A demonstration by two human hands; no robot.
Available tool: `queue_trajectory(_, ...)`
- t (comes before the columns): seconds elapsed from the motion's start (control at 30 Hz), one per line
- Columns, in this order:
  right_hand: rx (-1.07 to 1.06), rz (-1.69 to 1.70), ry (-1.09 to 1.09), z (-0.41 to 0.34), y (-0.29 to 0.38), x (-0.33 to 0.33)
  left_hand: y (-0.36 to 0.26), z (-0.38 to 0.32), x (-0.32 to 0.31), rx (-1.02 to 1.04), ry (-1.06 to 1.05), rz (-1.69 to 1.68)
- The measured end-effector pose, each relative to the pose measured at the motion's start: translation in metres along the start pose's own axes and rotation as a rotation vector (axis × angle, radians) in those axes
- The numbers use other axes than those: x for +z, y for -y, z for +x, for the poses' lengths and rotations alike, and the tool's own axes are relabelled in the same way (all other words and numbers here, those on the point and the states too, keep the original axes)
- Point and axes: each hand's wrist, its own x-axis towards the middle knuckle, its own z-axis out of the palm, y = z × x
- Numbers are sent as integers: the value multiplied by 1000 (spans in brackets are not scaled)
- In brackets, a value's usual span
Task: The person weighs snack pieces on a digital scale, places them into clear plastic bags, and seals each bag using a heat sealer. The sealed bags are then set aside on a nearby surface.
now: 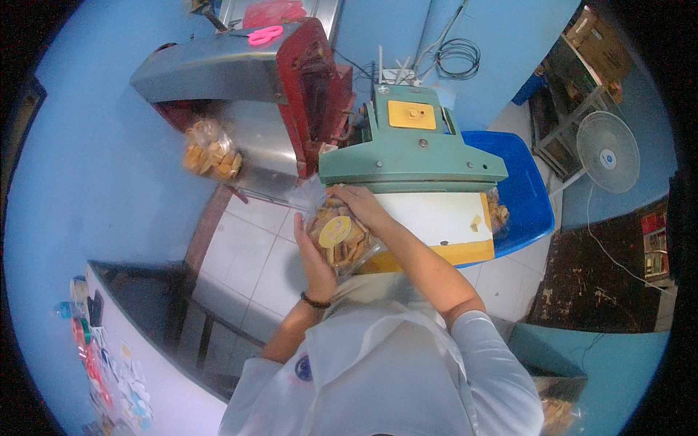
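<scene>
Between my two hands is a clear plastic bag of brown chips (349,245) with a round yellow label on its front. My left hand (316,261) supports it along the left side, wearing a dark bracelet at the wrist. From above, my right hand (360,204) grips the upper right of the bag, near its loose top. The bag is tilted in front of a green sealing machine (413,158), whose wide jaw lies just beyond my right hand. A white shelf with yellow edging (431,218) sits under that jaw, beneath my right forearm.
Left of the sealer stands a red and steel machine (311,82), with pink-handled scissors (265,35) on top and another bag of chips (212,150) on its steel tray. A blue tub (523,191) holds bagged chips at right. Farther right is a fan (608,152); a white table (158,359) stands lower left.
</scene>
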Motion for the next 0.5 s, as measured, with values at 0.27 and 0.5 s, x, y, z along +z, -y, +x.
queue_trajectory(0.27,-216,242,-370,-31,-17,-13,2,49,14,109,50,205)
queue_trajectory(0.5,-361,463,-661,-61,-15,-49,32,62,58,258,156,467)
